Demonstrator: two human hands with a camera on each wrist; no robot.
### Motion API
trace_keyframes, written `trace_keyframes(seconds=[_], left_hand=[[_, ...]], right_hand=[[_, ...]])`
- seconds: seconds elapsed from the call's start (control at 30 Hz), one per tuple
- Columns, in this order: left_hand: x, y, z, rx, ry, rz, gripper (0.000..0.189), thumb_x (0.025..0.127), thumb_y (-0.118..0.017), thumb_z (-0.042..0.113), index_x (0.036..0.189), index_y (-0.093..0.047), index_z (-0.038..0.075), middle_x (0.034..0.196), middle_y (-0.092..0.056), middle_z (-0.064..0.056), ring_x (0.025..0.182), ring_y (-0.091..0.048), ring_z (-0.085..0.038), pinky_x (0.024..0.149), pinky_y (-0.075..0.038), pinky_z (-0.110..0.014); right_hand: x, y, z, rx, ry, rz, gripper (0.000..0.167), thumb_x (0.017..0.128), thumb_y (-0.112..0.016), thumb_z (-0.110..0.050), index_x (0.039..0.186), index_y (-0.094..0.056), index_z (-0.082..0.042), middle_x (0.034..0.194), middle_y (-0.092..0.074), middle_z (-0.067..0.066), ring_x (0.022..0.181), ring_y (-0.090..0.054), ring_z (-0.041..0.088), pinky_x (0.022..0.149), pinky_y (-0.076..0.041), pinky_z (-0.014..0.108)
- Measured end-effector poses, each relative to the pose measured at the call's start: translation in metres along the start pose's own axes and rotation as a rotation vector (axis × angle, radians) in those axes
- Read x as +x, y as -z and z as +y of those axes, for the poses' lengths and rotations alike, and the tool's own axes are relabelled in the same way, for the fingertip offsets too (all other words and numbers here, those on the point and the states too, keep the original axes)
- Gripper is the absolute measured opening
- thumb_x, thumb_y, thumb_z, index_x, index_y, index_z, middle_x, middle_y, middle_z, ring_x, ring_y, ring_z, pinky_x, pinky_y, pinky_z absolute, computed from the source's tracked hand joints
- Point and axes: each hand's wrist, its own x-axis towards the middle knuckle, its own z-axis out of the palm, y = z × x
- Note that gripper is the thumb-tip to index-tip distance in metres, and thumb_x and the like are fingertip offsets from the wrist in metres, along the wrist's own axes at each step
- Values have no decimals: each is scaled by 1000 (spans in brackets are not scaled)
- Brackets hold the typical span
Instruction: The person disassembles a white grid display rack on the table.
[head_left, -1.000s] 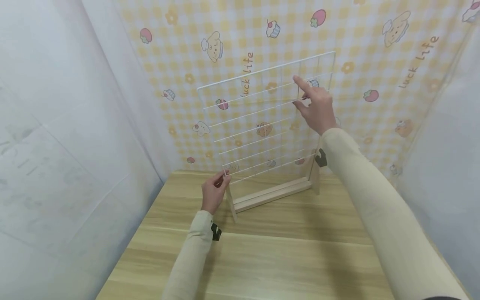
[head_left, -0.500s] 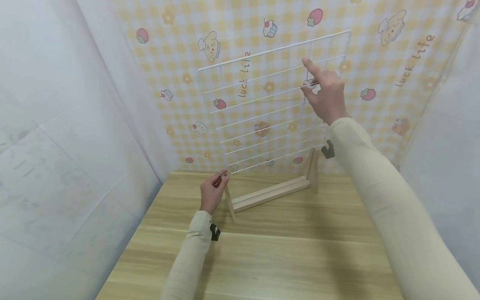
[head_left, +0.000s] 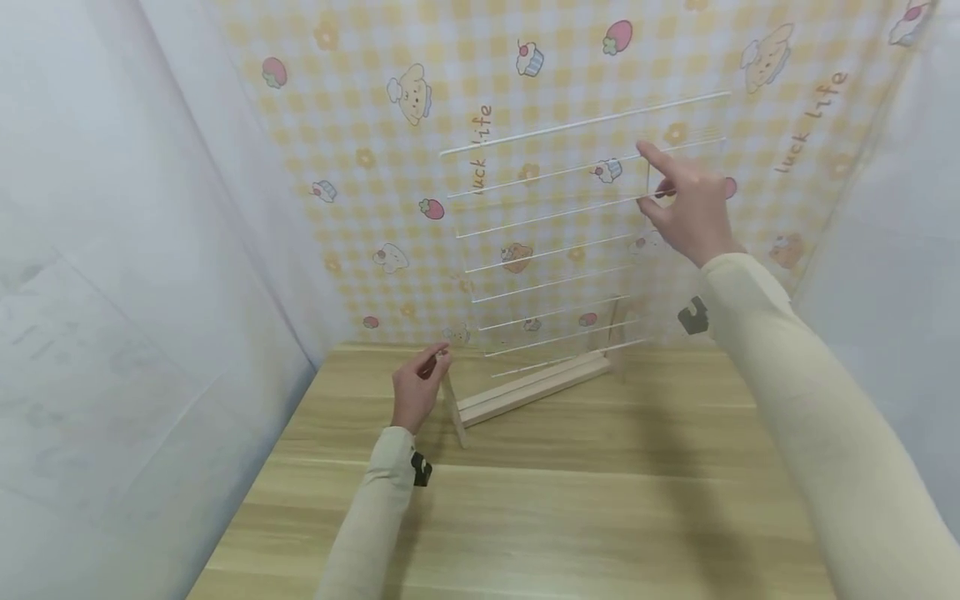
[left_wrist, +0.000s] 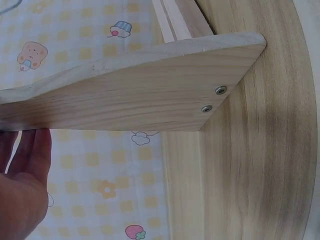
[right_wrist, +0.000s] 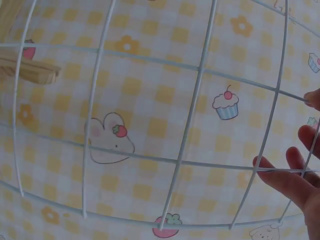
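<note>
Right hand (head_left: 696,210) and wire grid (right_wrist: 200,68) shifted toward 4 o'clock | right hand pinches grid; left hand (head_left: 417,387) pinches 9-o'clock upright (left_wrist: 130,92) of wooden stand (head_left: 536,391) | grid toward 1 o'clock from stand | stand on surface (head_left: 525,525) | checked cloth (head_left: 577,83) at 12 o'clock

Looks to me like a small screened-off booth, dressed for filming work at a desk (head_left: 540,508).

A yellow-checked cloth (head_left: 577,62), printed with strawberries, cupcakes and "luck life", makes the back wall; a white sheet (head_left: 150,250) closes the left side and a second sheet (head_left: 877,225) the right. The wood-grain top runs right up to the cloth. Black wrist cameras (head_left: 423,477) suggest a recording spot; whether in a home or a lab, I can't tell.
</note>
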Motion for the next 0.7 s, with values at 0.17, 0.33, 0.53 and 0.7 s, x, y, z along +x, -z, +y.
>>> trace_keyframes(seconds=[0.17,0.33,0.53,0.7], left_hand=[[-1,2,-1,14,-8,-13,34,96,-68,36,126,-71,22,124,-73,-9,118,-70,-28,100,-57,-37],[-3,5,0,12,-4,-18,30,97,-69,29,126,-71,23,123,-74,-9,119,-69,-30,101,-57,-40],[-4,8,0,21,-16,-30,33,96,-69,29,128,-69,20,123,-74,-9,114,-71,-30,100,-58,-43],[-4,10,-1,8,-9,-45,36,96,-69,31,129,-69,16,122,-74,-9,111,-71,-29,100,-57,-44]], right_hand=[[-17,7,11,-26,-87,-100,68,88,-68,-3,149,-48,-27,103,-72,30,95,-69,48,120,-7,77],[-35,4,27,-51,-89,-168,67,85,-70,-2,147,-51,-21,93,-74,28,78,-70,41,96,-55,54],[-66,-1,43,-50,-145,-316,69,85,-73,-4,148,-50,-18,85,-75,23,67,-68,31,73,-56,49],[-96,-8,53,-6,-217,-451,70,84,-76,-6,148,-49,-15,85,-75,22,69,-68,27,74,-59,53]])
